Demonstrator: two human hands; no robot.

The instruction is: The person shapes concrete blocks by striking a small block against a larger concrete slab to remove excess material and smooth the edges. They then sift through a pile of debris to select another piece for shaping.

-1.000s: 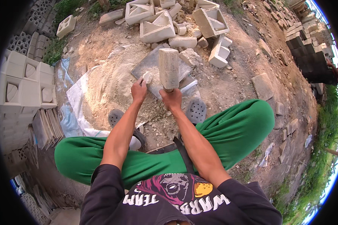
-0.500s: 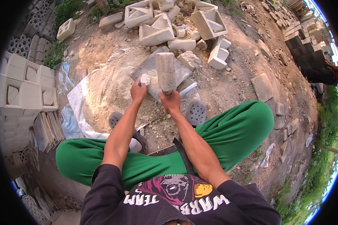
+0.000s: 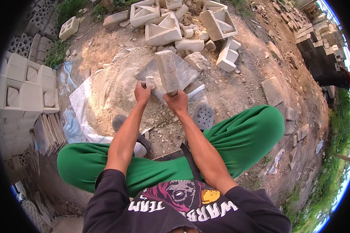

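So the right hand point(image 3: 177, 101) is wrapped tight around the handle of a big stone-grey mallet point(image 3: 167, 71), head tipped up and away from the body, right above a flat slab point(image 3: 186, 72) lying on the ground just past both hands. The left hand point(image 3: 142, 93) is pinched closed on a small pale chunk of stone point(image 3: 149, 81), holding it down against the near edge of the slab, just left of the mallet. My guess is the slab works as an anvil and the fingers keep the chunk from skidding. A pile of sandy rubble point(image 3: 116, 87) on a plastic sheet point(image 3: 77, 112) sits to the left of the left hand, probably catching the crushed bits. Broken concrete blocks point(image 3: 163, 31) are heaped further out beyond the slab. Both hands sit close together, forearms reaching out over crossed green trouser legs.
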